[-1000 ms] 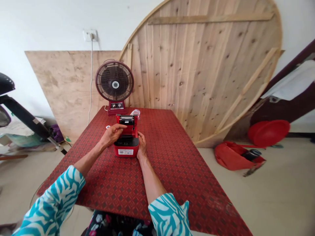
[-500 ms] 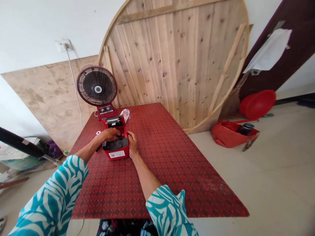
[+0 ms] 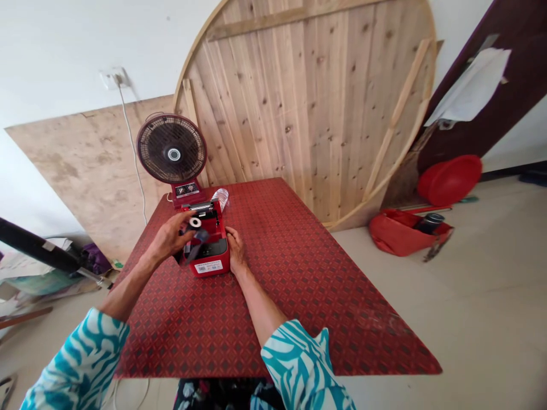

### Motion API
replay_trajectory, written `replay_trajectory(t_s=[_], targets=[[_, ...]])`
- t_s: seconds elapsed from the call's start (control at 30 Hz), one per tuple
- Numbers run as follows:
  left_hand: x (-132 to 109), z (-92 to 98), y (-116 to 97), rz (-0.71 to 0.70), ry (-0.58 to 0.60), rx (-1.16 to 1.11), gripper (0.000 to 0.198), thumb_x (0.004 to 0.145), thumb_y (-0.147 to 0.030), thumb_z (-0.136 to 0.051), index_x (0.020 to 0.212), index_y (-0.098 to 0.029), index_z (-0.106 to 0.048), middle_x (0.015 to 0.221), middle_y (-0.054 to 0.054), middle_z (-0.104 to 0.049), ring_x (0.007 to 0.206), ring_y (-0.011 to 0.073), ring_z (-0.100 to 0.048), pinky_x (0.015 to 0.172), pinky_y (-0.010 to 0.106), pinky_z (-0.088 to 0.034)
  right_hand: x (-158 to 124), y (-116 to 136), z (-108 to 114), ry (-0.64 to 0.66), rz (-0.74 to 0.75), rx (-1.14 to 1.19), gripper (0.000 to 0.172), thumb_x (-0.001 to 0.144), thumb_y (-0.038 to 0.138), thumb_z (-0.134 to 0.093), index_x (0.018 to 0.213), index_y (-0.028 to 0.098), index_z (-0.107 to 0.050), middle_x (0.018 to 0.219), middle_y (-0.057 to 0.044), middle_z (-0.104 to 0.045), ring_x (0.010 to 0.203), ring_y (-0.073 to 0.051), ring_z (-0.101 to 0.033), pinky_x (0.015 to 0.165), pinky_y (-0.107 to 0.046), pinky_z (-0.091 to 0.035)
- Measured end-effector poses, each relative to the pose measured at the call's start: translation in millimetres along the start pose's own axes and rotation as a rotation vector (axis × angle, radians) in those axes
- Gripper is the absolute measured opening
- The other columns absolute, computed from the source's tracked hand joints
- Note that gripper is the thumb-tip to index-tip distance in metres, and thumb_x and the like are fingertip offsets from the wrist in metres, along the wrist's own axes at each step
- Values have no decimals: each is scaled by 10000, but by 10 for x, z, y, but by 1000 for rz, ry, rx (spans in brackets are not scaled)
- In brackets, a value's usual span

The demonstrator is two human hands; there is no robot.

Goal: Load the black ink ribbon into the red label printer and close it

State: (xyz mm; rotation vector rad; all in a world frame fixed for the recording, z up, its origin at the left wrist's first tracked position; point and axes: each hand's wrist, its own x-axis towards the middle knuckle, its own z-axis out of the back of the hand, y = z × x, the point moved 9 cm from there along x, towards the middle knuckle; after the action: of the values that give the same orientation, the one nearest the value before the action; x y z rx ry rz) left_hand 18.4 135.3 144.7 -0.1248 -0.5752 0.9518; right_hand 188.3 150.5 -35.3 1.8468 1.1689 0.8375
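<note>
Raised since the earlier frame, the left hand [image 3: 168, 236] now hangs above the open bay. The red diamond-patterned table [image 3: 299, 273] carries the red-and-black plastic label printer [image 3: 210, 257], lid up for access. The right hand [image 3: 236, 250] lies against its right side, fingers together, bracing it. Left fingers pinch the small white-cored roll [image 3: 195, 222], whose grey strip trails down.

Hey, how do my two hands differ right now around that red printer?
The left hand is raised off the table, while the right hand lies low on it. The left hand pinches a small roll over the red printer; the right hand holds nothing and rests against the printer's side. Both are bare and close to the printer.
</note>
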Motion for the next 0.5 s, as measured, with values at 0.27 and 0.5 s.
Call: replay_trajectory(t_s=[0.27,0.5], targets=[[-618,212,1290,515,-155,-202,416,637,-377,-635,1006,-185,-638,897,47,-727,814,218,-684,746,318,-541,-3,-4,23,-3,-23,20,332,777,423,-586,1035,241,-691,1000,-9,-734,988,-201,-632,852,-328,-498],[-783,-184,1504,494,-27,-240,376,613,-407,-650,916,-184,-628,850,42,-715,828,235,-683,760,333,-540,-50,57,12,-19,-55,22,336,767,413,-576,1032,236,-681,1008,-15,-726,981,-199,-628,839,-326,-498]])
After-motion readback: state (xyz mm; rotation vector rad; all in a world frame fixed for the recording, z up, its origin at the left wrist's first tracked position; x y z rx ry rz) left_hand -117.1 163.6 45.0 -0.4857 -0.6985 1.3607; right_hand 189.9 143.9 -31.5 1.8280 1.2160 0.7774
